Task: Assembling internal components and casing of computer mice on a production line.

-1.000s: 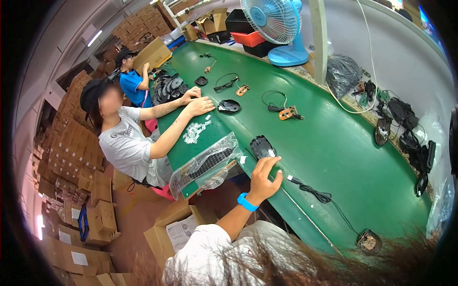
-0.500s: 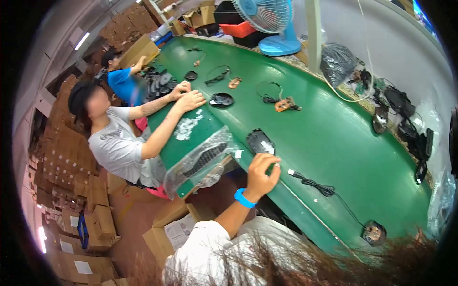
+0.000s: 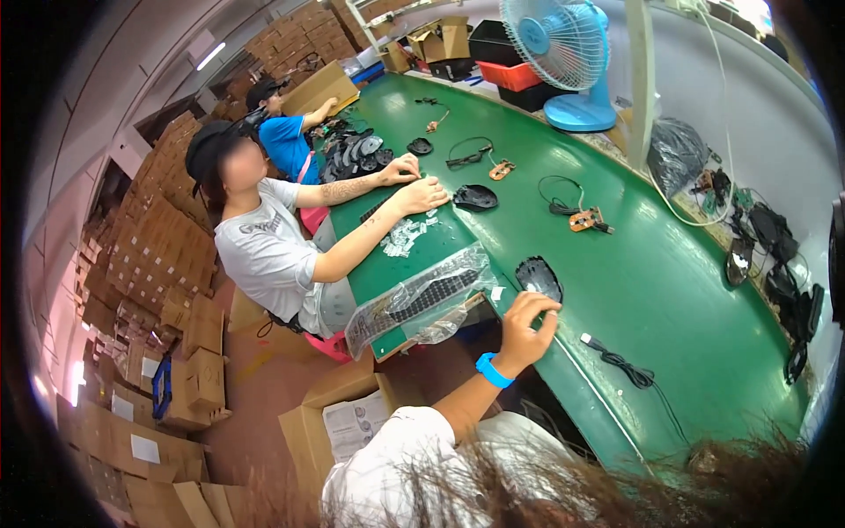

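Observation:
My left hand [image 3: 526,333], with a blue band [image 3: 495,370] on its wrist, hovers over the near edge of the green work surface [image 3: 642,290]. Its fingers are bent and the thumb meets the fingertips; whatever they pinch, if anything, is too small to make out. Just beyond the fingers lies a black computer mouse shell [image 3: 539,278], hollow side up. To the right of the hand rests a bundled black USB cable [image 3: 627,365], its lead running toward the lower right. Hair covers the lower right corner, and my right hand is out of sight.
Across the surface lie circuit boards with cables [image 3: 584,220] and another mouse shell [image 3: 475,197]. At left, a co-worker in grey [image 3: 268,233] works beside a bagged keyboard [image 3: 422,299]. A blue fan [image 3: 563,53] stands at the back; an open carton [image 3: 304,431] sits below.
The view has turned left, so everything sits further right in the picture. The mouse part at the lower right is now mostly behind hair. My left hand keeps its pinch near the shell.

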The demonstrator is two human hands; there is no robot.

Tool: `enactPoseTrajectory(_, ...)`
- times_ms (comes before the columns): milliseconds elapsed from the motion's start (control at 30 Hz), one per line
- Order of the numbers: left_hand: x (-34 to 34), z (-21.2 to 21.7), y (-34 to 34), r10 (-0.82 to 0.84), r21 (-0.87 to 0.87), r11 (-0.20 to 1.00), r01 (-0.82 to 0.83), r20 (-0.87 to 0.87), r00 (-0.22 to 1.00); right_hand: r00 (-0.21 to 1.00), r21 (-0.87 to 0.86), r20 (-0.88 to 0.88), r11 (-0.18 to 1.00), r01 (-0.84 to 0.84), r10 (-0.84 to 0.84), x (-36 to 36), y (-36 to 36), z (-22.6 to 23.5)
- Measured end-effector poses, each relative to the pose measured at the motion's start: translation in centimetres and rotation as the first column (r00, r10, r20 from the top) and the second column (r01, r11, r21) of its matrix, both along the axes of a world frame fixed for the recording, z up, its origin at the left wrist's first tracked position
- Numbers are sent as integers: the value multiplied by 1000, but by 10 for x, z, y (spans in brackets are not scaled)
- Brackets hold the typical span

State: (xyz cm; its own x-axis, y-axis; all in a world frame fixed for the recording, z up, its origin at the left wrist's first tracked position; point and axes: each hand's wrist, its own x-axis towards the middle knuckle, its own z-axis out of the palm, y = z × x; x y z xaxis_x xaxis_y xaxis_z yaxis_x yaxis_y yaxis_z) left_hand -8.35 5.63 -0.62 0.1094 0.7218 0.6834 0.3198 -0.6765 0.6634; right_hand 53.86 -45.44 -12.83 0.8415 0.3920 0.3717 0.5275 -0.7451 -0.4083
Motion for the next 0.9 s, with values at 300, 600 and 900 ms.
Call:
enactPoseTrajectory(300,-18,9,0,32,-18,999,-32,24,999,976,-94,169,988,-121,136,-77,77,58)
enactPoseTrajectory(600,-20,18,57,-223,-173,969,178,-291,930,992,-70,56,990,119,-115,-115,25,96)
enactPoseTrajectory(900,-57,22,101,-439,-356,899,257,-740,510,984,-14,-172,998,-55,52,-145,63,132)
